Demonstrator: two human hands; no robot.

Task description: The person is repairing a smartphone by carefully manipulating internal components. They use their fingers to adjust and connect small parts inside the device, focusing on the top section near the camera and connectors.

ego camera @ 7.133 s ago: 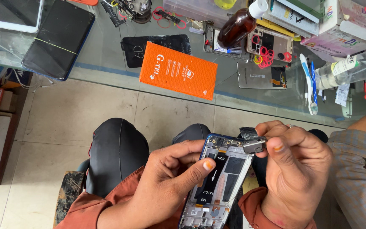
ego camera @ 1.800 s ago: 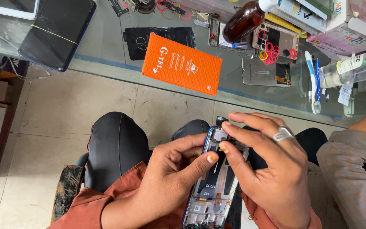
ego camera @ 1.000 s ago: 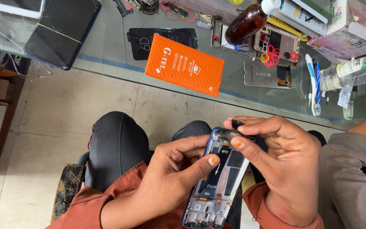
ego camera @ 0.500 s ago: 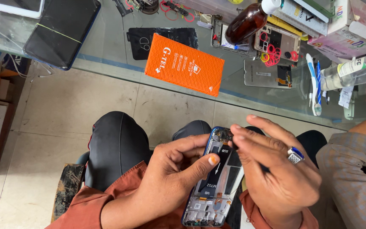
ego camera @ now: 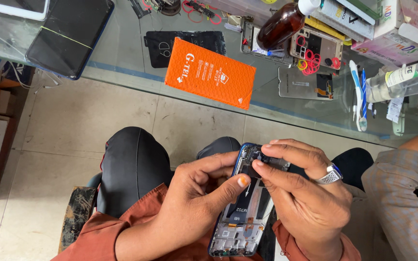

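Glass table (ego camera: 122, 53) up top, see-through and cluttered: a flat black tablet (ego camera: 66, 36), a bright orange bubble-textured pouch (ego camera: 209, 72), and a brown bottle (ego camera: 281, 24) lying on its side. Below that, over the lap, sits the opened phone (ego camera: 243, 212), a blue-edged frame with bare boards and black shields showing. Left hand (ego camera: 194, 198) wraps its side, thumb across it. Right hand (ego camera: 301, 193), silver ring on, pinches a small black part (ego camera: 255, 166) at the phone's top end.
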